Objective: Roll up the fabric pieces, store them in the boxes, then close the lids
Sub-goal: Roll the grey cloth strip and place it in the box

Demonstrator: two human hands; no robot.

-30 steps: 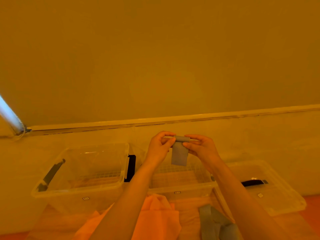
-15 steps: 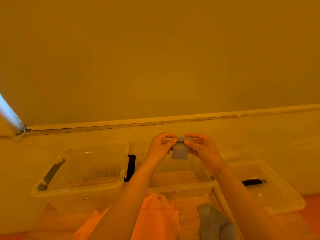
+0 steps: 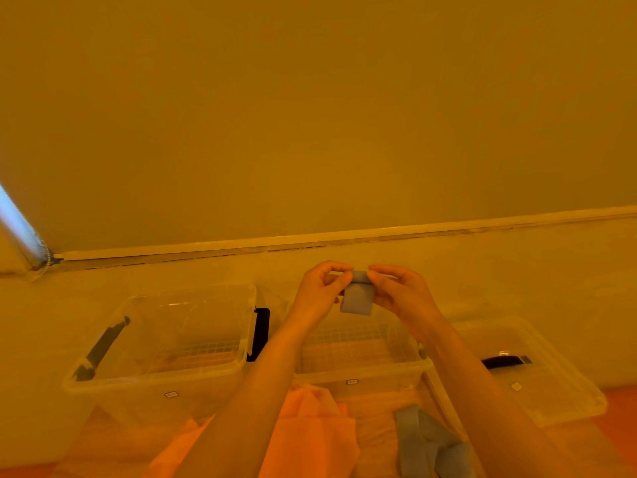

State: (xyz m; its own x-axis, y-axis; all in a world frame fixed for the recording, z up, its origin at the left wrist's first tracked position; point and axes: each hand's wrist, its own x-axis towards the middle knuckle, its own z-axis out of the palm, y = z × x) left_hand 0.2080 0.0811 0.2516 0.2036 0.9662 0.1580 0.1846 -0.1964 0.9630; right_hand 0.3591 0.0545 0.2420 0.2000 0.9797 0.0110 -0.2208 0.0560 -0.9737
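Observation:
A small grey fabric piece (image 3: 357, 298) is held in the air above the middle clear box (image 3: 358, 374). My left hand (image 3: 319, 293) pinches its rolled top edge from the left, and my right hand (image 3: 401, 293) pinches it from the right. A short flap hangs below the roll. A second clear box (image 3: 165, 377) with dark handles stands open to the left. Orange fabric (image 3: 310, 432) and another grey fabric piece (image 3: 427, 443) lie in front of the boxes, partly hidden by my forearms.
A clear lid (image 3: 537, 388) with a dark latch lies to the right of the middle box. A pale wall with a ledge rises directly behind the boxes. A blue-white tube (image 3: 19, 225) slants at the far left.
The hanging flap of the grey piece has grown shorter as both hands roll it up at the top. The hands stay in about the same place.

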